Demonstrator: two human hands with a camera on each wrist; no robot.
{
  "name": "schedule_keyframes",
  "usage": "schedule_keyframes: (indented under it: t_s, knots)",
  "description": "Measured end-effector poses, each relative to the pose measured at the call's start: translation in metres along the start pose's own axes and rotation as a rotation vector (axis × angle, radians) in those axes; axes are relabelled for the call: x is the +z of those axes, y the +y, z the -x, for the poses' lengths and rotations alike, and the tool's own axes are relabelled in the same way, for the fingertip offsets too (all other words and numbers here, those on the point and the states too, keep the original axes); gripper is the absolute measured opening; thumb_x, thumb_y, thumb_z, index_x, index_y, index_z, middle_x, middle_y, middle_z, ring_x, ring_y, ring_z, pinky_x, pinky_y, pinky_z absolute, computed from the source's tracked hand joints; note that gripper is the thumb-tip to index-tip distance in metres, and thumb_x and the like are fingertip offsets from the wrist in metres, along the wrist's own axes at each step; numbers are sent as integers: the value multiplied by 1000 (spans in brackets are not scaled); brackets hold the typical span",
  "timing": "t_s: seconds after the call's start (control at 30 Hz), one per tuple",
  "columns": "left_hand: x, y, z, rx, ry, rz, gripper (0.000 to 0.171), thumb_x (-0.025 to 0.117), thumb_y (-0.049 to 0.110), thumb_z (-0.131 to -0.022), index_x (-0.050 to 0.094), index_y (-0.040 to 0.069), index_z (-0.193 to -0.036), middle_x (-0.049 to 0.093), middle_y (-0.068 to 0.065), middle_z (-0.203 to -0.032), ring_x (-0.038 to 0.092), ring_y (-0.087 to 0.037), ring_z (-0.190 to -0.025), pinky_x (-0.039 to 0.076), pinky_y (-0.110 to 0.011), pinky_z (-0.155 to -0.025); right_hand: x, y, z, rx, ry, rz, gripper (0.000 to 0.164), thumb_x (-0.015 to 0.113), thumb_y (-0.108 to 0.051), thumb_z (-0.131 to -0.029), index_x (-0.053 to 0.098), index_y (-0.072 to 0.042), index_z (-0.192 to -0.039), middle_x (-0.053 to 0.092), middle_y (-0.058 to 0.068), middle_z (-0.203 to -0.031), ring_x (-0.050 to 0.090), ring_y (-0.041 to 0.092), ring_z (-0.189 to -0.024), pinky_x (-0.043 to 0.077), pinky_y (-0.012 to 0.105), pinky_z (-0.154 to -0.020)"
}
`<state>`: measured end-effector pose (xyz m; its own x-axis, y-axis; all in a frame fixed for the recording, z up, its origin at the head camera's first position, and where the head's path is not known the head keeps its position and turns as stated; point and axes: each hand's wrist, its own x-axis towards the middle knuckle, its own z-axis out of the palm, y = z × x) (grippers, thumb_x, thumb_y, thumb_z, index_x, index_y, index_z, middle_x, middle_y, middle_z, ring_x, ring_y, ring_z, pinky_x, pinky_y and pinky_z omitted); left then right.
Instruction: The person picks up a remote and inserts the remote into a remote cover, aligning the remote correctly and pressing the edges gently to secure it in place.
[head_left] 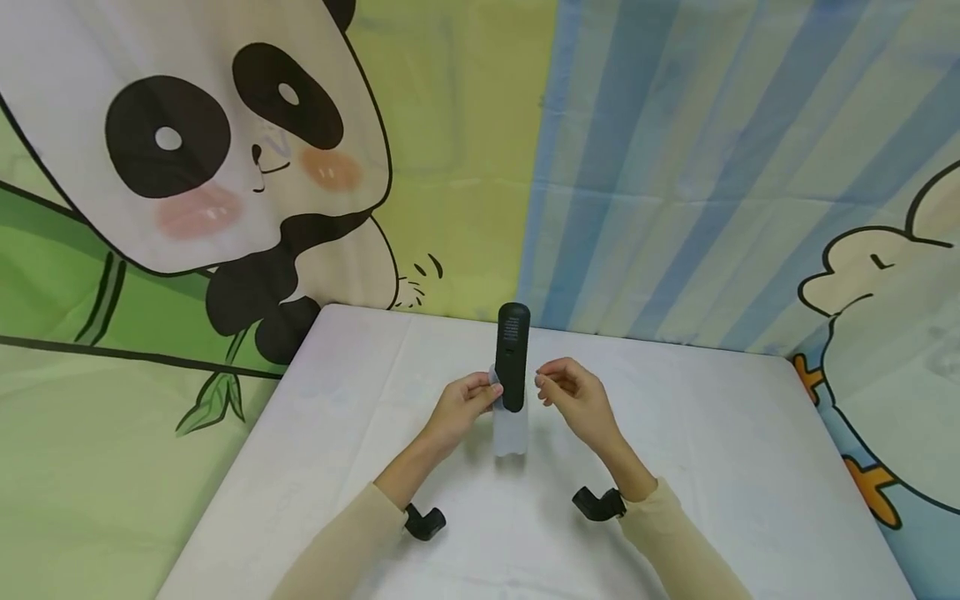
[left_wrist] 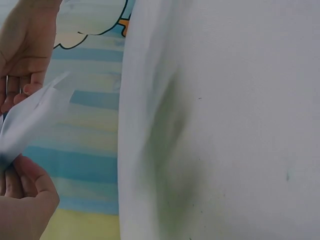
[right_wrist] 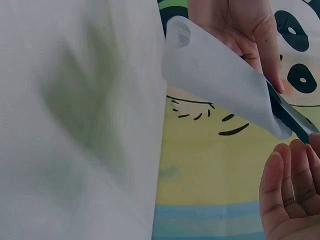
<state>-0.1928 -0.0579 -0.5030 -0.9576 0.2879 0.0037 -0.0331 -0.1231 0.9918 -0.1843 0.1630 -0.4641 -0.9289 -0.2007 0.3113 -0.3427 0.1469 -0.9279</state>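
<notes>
A long black device (head_left: 513, 350) with rounded ends and small pale print stands nearly upright above the table; its exact kind I cannot tell. Its lower part is in or against a whitish, thin plastic sleeve (head_left: 511, 433), which hangs below it. My left hand (head_left: 459, 410) pinches the device and sleeve at their left side, thumb in front. Just to the right, my right hand (head_left: 581, 402) is held apart from the device with loosely bent fingers. In the right wrist view the sleeve (right_wrist: 215, 70) shows a hole near one end, and the device (right_wrist: 292, 112) sticks out of the other.
Below the hands lies a white-covered table (head_left: 420, 358). Behind it hangs a printed cloth with a panda (head_left: 225, 150) and blue stripes (head_left: 675, 167). A black wrist camera (head_left: 426, 523) is on the left wrist, another camera (head_left: 598, 504) on the right.
</notes>
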Motion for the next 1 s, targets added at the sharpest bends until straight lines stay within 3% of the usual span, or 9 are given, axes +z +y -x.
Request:
schedule_keyframes:
  t_s: [0.2,0.37,0.53,0.6,0.77,0.83,1.0]
  knots:
    - [3,3,1,-8,44,92,31,64,12,-100,60,-11,-121,71,-14,-109,66,-16,-99,54,-33,-89,4,-1,11,-18,-80,133,5,65,-3,-97,69,-2,-101,69,10,-85,61,22,-67,52,27,-59]
    - [5,3,2,-38,44,157,31,64,11,-100,60,-11,-122,71,-7,-103,65,-14,-94,52,-30,-85,9,-13,13,-11,-114,213,7,64,3,-96,69,2,-101,70,12,-85,61,20,-66,48,25,-56]
    - [8,2,5,-50,-10,242,31,61,9,-101,58,-12,-123,71,-1,-101,64,-13,-94,50,-30,-83,9,-34,13,12,-152,182,9,61,5,-97,68,7,-101,69,18,-85,62,36,-68,50,25,-59]
    - [9,1,6,-47,-35,254,31,59,8,-101,57,-13,-123,71,-1,-102,64,-13,-95,50,-30,-84,7,-34,13,28,-173,154,9,61,4,-97,68,8,-101,69,18,-85,62,33,-69,51,26,-60]
    - [10,2,7,-30,-77,232,34,59,8,-102,54,-15,-127,71,-3,-106,64,-13,-98,51,-30,-86,3,-28,11,59,-206,81,11,60,4,-98,69,9,-102,69,14,-86,62,39,-71,52,26,-62]
    - [10,3,7,-21,-86,203,37,61,11,-101,55,-14,-127,71,-6,-108,65,-15,-100,52,-32,-89,3,-26,11,70,-208,59,11,60,4,-98,69,9,-102,69,14,-86,59,49,-73,52,26,-62]
    - [9,3,9,-3,-85,100,40,65,20,-100,59,-9,-127,71,-13,-114,66,-19,-104,52,-37,-94,5,-23,13,66,-199,56,10,60,4,-98,69,8,-100,67,19,-83,58,46,-71,51,26,-61]
